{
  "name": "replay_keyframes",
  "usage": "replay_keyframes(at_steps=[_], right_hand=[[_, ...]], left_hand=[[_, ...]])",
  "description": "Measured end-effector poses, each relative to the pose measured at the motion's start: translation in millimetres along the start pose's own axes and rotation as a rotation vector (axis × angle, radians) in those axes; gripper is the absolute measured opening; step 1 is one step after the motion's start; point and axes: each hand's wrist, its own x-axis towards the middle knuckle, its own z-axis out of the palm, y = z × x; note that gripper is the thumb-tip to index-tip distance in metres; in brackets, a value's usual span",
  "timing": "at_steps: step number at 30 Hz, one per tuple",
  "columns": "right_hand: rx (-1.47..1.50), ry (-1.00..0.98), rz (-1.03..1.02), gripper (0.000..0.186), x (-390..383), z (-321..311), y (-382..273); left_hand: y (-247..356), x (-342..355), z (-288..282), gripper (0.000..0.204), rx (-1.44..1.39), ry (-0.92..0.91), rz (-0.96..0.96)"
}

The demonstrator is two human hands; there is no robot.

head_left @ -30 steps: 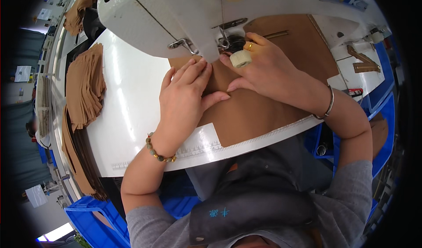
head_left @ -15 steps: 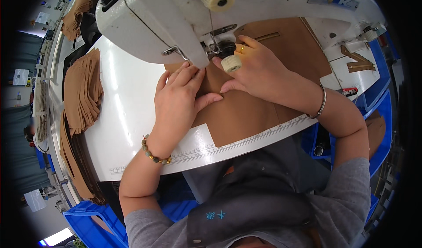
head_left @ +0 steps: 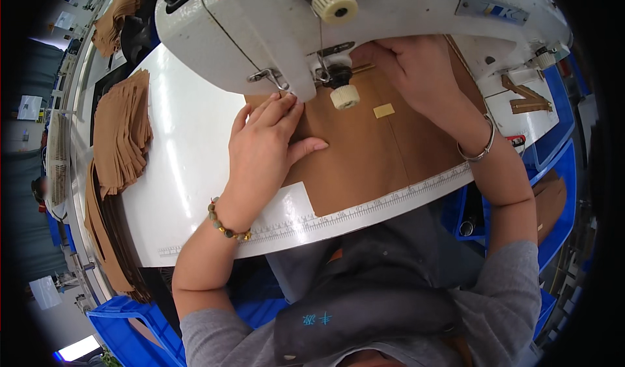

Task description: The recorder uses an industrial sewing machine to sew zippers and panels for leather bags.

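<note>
A large brown fabric panel (head_left: 355,165) lies on the white bed of a sewing machine (head_left: 234,22), under its head. My left hand (head_left: 263,142) rests flat on the panel's left part, thumb spread, fingertips close to the presser area. Beneath the machine's arm, my right hand (head_left: 423,71) has bent fingers that appear to pinch the panel's far part; the machine partly hides their tips. Beside them is a narrow slot with a light edge (head_left: 363,68). A small yellow rectangle (head_left: 384,110) lies on the panel below my right hand.
Stacked brown pieces (head_left: 120,133) stand at the left, with more long strips (head_left: 104,230) hanging below. A ruler strip (head_left: 364,206) follows the table's front edge. Right are a brown strip (head_left: 527,100), a red-and-black tool (head_left: 515,140) and blue bins (head_left: 563,191).
My right hand has moved away from the needle area, up and to the right, uncovering the yellow rectangle. My left hand stays nearly in place.
</note>
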Motion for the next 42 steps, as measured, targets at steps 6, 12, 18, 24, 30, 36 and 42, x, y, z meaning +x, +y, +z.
replay_keyframes(at_steps=[6,12,18,24,30,36,42], right_hand=[[0.067,0.036,0.012,0.031,-5.3,6.0,5.2],[0.182,-0.142,-0.04,0.034,0.4,-6.4,12.1],[-0.068,-0.421,-0.171,0.045,-2.6,-23.7,1.9],[0.087,-0.432,-0.381,0.028,-28.0,-40.2,-64.0],[0.213,-0.171,-0.2,0.066,-43.1,-10.7,-126.3],[0.278,0.079,0.176,0.105,-16.4,24.0,-163.1],[0.769,0.219,0.107,0.069,-13.9,31.5,-168.2]], left_hand=[[2.8,-1.5,-1.6,0.069,0.034,-0.006,0.004],[3.7,-1.5,-1.5,0.069,0.026,0.009,-0.001],[-0.9,-0.7,1.3,0.069,0.017,0.043,0.005],[-4.5,-2.2,6.0,0.071,-0.062,0.048,-0.011],[-6.5,-2.1,4.4,0.05,-0.066,0.067,0.0],[1.2,-6.8,-5.7,0.044,-0.228,0.067,0.039],[-2.2,-13.0,-8.6,0.045,-0.33,0.173,0.15]])
